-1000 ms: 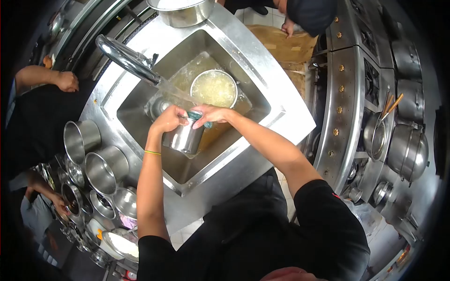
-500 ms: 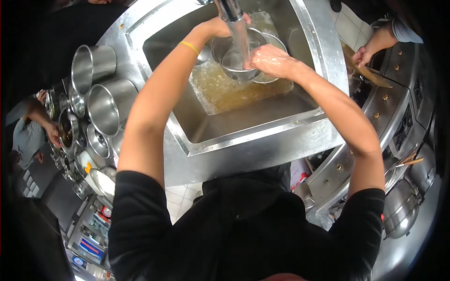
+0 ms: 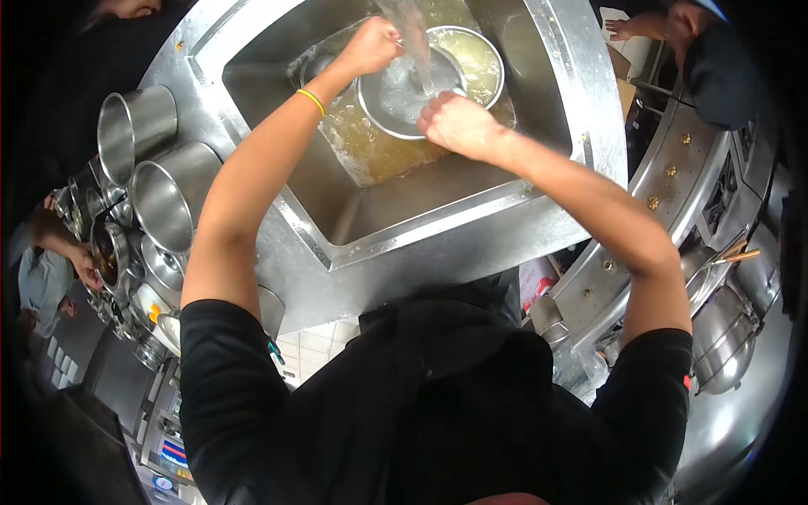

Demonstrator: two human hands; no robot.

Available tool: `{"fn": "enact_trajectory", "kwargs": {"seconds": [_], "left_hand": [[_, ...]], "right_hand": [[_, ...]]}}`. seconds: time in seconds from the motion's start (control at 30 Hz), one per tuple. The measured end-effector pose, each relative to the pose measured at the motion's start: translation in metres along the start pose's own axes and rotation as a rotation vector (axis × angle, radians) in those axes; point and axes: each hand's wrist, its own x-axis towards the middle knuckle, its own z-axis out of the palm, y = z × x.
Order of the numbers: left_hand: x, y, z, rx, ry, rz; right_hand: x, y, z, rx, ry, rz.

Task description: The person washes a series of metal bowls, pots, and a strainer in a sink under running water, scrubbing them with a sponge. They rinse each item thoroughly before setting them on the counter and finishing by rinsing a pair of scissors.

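Note:
A round metal bowl (image 3: pixel 368 114) is in the sink under a stream of running water (image 3: pixel 415 52), and water churns inside it. My left hand (image 3: pixel 374 45), with a yellow band at the wrist, is closed on the bowl's far left rim. Fingers curled, my right hand (image 3: pixel 459 126) grips the near right rim. Beside the bowl, partly behind it, stands a second round metal container (image 3: pixel 480 67) filled with cloudy yellowish liquid. Both are over a flat submerged surface in shallow brownish water.
The steel sink (image 3: pixel 387 215) has raised edges. Large metal pots (image 3: pixel 164 198) stand on the left counter, with more cookware beyond. A stove front (image 3: pixel 648 194) runs along the right. A person's hand (image 3: pixel 87 268) is at far left; another person (image 3: pixel 720 76) is at upper right.
The bowl now faces up more toward me, showing water inside. My hands still hold its rim, the right one slightly lower. The view has shifted, and the person at right has moved.

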Motion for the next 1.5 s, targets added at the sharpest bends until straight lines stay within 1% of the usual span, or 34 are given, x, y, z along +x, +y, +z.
{"fn": "enact_trajectory", "kwargs": {"seconds": [0.03, 0.07, 0.1, 0.13, 0.17, 0.2, 0.23, 0.27, 0.3, 0.33, 0.4, 0.43, 0.5, 0.53, 0.6, 0.63, 0.7, 0.77, 0.83, 0.87, 0.93, 0.97, 1.0, 1.03, 1.07, 1.1, 1.13, 1.2, 1.27, 1.33, 1.4, 1.43, 1.47, 1.5], "left_hand": [[-0.008, 0.007, -0.009, 0.018, 0.101, 0.047], [-0.013, 0.015, -0.009, 0.023, 0.102, 0.06], [-0.017, 0.022, -0.005, -0.242, 0.375, -0.127], [-0.019, 0.032, 0.003, -0.517, 0.633, -0.311], [-0.028, 0.041, 0.009, -0.308, 0.669, -0.207], [-0.035, 0.042, 0.009, -0.1, 0.703, -0.096], [-0.038, 0.024, 0.011, -0.028, 0.689, -0.144], [-0.038, 0.008, 0.008, 0.044, 0.667, -0.19], [-0.04, 0.016, -0.005, 0.049, 0.598, -0.329], [-0.047, 0.028, -0.015, 0.062, 0.517, -0.464], [-0.046, 0.029, -0.027, -0.431, 0.542, -0.527], [-0.045, 0.041, -0.024, -0.43, 0.521, -0.5], [-0.041, 0.068, -0.015, 0.043, 0.362, -0.343], [-0.039, 0.079, -0.014, 0.168, 0.226, -0.435], [-0.035, 0.089, 0.004, -0.04, 0.184, -0.363], [-0.032, 0.093, 0.008, -0.045, 0.18, -0.351], [-0.031, 0.122, 0.009, -0.183, -0.229, -0.386], [-0.033, 0.127, 0.015, -0.165, -0.226, -0.427], [-0.027, 0.155, 0.017, -0.219, -0.235, -0.513], [-0.02, 0.157, 0.019, -0.219, -0.234, -0.504], [-0.007, 0.149, 0.024, -0.111, -0.324, -0.799], [0.0, 0.142, 0.025, -0.088, -0.35, -0.719], [-0.001, 0.136, 0.027, -0.09, -0.342, -0.72], [-0.003, 0.129, 0.03, 0.07, -0.247, -0.505], [-0.005, 0.129, 0.034, 0.225, -0.155, -0.288], [-0.011, 0.152, 0.032, 0.234, -0.079, -0.207], [-0.019, 0.147, 0.032, 0.23, -0.082, -0.2], [-0.03, 0.132, 0.029, 0.352, 0.073, 0.022], [-0.05, 0.158, 0.013, 0.399, 0.141, 0.028], [-0.068, 0.167, -0.002, 0.307, 0.144, 0.019], [-0.078, 0.172, -0.014, 0.326, 0.121, -0.012], [-0.086, 0.171, -0.02, 0.326, 0.119, 0.003], [-0.091, 0.17, -0.026, 0.368, 0.066, -0.056], [-0.095, 0.17, -0.031, 0.411, 0.017, -0.114]], "right_hand": [[0.008, -0.011, 0.004, 0.066, 0.053, 0.222], [0.016, -0.02, 0.006, 0.129, 0.106, 0.447], [0.029, -0.027, 0.007, 0.253, 0.147, 0.616], [0.044, -0.034, 0.009, 0.334, 0.32, 0.797], [0.063, -0.037, 0.01, 0.519, 0.33, 0.976], [0.081, -0.037, 0.013, 0.621, 0.454, 1.071], [0.095, -0.039, 0.006, 0.618, 0.448, 1.165], [0.093, -0.039, -0.009, 0.679, 0.34, 1.14], [0.091, -0.036, -0.001, 0.673, 0.263, 1.039], [0.076, -0.033, 0.002, 0.654, 0.274, 1.097], [0.054, -0.017, -0.001, 0.662, 0.008, 0.686], [0.044, -0.014, 0.0, 0.646, 0.022, 0.714], [0.022, -0.006, -0.002, 0.768, 0.067, 0.578], [0.014, -0.001, -0.003, 0.76, 0.075, 0.596], [-0.003, 0.021, -0.01, 1.164, -0.022, 0.659], [-0.013, 0.026, -0.012, 1.383, 0.008, 0.625], [-0.027, 0.035, 0.002, 1.485, 0.02, 0.604], [-0.042, 0.043, 0.002, 1.63, 0.05, 0.551], [-0.055, 0.054, -0.002, 1.531, 0.035, 0.624], [-0.058, 0.058, -0.004, 1.447, 0.023, 0.677], [-0.06, 0.057, -0.003, 1.351, 0.018, 0.718], [-0.061, 0.054, -0.006, 1.268, 0.038, 0.718], [-0.06, 0.052, -0.009, 1.183, 0.056, 0.718], [-0.056, 0.05, -0.011, 1.06, -0.034, 0.639], [-0.046, 0.043, -0.02, 0.993, -0.146, 0.675], [-0.033, 0.039, -0.021, 1.044, -0.232, 0.676], [-0.019, 0.036, -0.024, 1.092, -0.318, 0.679], [-0.005, 0.029, 0.01, 1.624, 0.181, 0.568], [0.008, 0.029, 0.024, 2.419, 0.419, 0.525], [0.02, 0.022, 0.008, 2.853, 0.393, 0.272], [0.04, 0.012, 0.017, 2.542, 0.399, 0.404], [0.052, 0.01, 0.031, 2.217, 0.24, 0.349], [0.058, 0.013, 0.039, 1.877, 0.091, 0.298], [0.06, 0.012, 0.031, 1.855, 0.099, 0.306]]}}
